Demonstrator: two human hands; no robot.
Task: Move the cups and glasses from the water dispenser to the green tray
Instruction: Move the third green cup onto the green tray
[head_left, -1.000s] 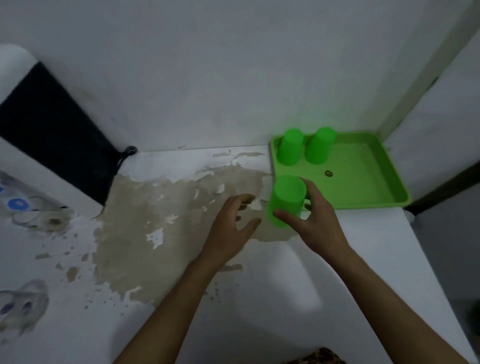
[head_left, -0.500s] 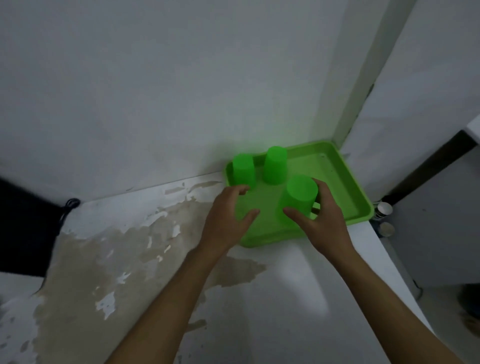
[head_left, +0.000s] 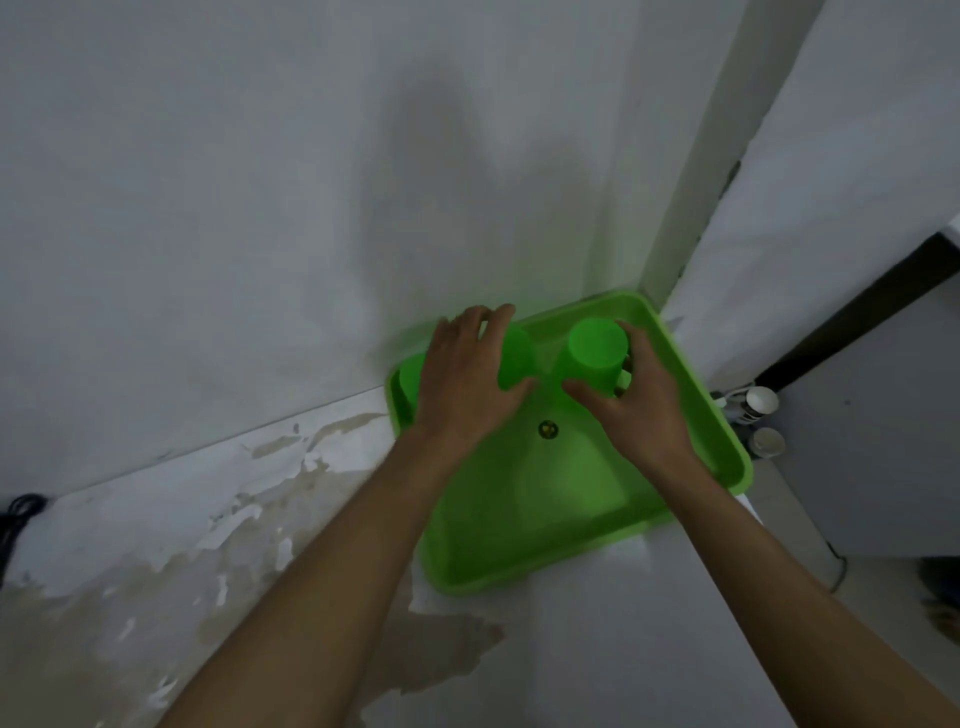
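Step in hand: setting the upturned bright green plastic cup (head_left: 595, 353) down at the far end of the shallow green plastic tray (head_left: 691, 483), judging by where it hangs.
Right hand (head_left: 641, 410): fingers and thumb curled round the lower wall of that cup, base up; whether its rim already touches the tray floor cannot be told.
Left hand (head_left: 462, 379): fingers spread and fairly straight, lying over a second upturned green cup (head_left: 517, 358); it seems to steady the cup, not grip it.
Third green cup (head_left: 410, 382): only a sliver shows at the tray's far left corner, behind the left hand.
How to do it well: lower the held cup straight down so the rim lands flat, leave a gap to the neighbouring cup so neither is knocked, and let go only once it sits level.
Risk: the cups look light and would likely tip at a sideways nudge.
Tray floor: a small dark round mark (head_left: 548, 429) sits between the wrists.
Surface (head_left: 597, 649): white, with a wide brownish patch of peeled coating (head_left: 171, 623) on the left side.
Room: plain grey-white wall (head_left: 311, 182) behind, tray pushed into the corner; two small white containers (head_left: 761, 408) stand just past the tray's right edge, and a dark cable (head_left: 21, 512) lies at far left.
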